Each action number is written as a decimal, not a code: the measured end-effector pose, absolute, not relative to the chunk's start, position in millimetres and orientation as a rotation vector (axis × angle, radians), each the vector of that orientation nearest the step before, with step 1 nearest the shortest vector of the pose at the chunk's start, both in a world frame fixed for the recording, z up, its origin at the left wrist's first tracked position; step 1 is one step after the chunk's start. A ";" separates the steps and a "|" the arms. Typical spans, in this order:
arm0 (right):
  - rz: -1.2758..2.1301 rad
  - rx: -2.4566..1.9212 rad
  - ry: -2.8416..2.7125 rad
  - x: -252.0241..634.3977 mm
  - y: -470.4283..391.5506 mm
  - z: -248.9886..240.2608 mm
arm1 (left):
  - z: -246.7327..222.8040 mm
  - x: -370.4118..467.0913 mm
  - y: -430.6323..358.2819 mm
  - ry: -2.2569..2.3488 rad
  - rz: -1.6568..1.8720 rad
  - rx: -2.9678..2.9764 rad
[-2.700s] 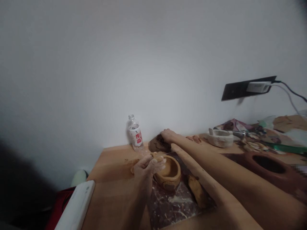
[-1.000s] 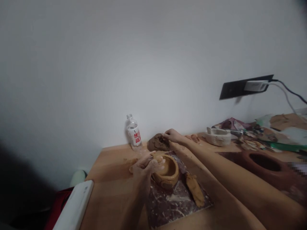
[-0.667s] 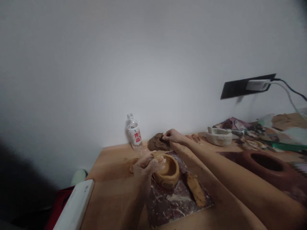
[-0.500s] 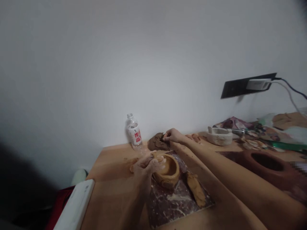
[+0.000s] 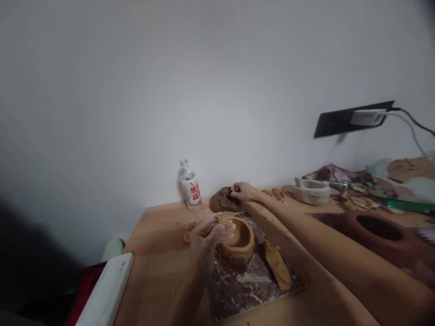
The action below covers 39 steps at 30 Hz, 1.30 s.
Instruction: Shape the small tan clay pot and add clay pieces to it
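A round tan clay bowl (image 5: 249, 246) stands on a dark red, smeared board (image 5: 251, 299). My left hand (image 5: 207, 233) is closed on the bowl's left rim, thumb and fingers around a raised lump of clay there. Farther back, my right hand (image 5: 242, 191) pinches a small dark bit of clay at the right side of a brown clay lump (image 5: 222, 200) by the wall. A flattened strip of tan clay (image 5: 278, 267) lies on the board to the right of the bowl.
A clear bottle (image 5: 190, 188) stands near the wall. At the left edge lies a white box-shaped object (image 5: 107, 290). To the right are a whitish bowl (image 5: 311, 192), a reddish-brown hollow form (image 5: 380, 231), scraps and plastic bags. A power strip (image 5: 353, 120) is on the wall.
My right hand has drawn back slightly from the brown lump, and a small dark piece now shows between its fingers. My left hand stays at the bowl's rim.
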State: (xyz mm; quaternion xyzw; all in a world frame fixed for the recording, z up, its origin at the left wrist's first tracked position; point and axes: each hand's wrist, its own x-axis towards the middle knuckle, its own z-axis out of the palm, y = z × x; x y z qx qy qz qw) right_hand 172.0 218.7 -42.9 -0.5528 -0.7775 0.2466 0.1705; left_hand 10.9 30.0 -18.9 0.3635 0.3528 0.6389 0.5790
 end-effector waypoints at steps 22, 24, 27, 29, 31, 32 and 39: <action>1.045 -1.484 -1.878 178.7 215.6 -52.1 | -30.3 8.0 32.1 0.830 1.454 0.849; 1.113 -1.454 -1.842 178.7 212.0 -50.3 | -31.4 7.7 32.2 0.820 1.447 0.859; 1.168 -1.392 -1.787 178.9 207.4 -46.5 | -31.7 7.8 31.9 0.820 1.447 0.852; 1.169 -1.346 -1.752 179.2 204.5 -44.1 | -31.1 8.3 31.4 0.818 1.448 0.846; 1.157 -1.307 -1.724 179.6 201.6 -42.2 | -30.0 9.0 30.9 0.817 1.445 0.842; 1.152 -1.291 -1.714 179.8 200.3 -41.5 | -29.3 9.3 30.8 0.822 1.442 0.840; 1.121 -1.321 -1.704 179.5 199.4 -46.3 | -27.3 9.1 30.8 0.844 1.431 0.857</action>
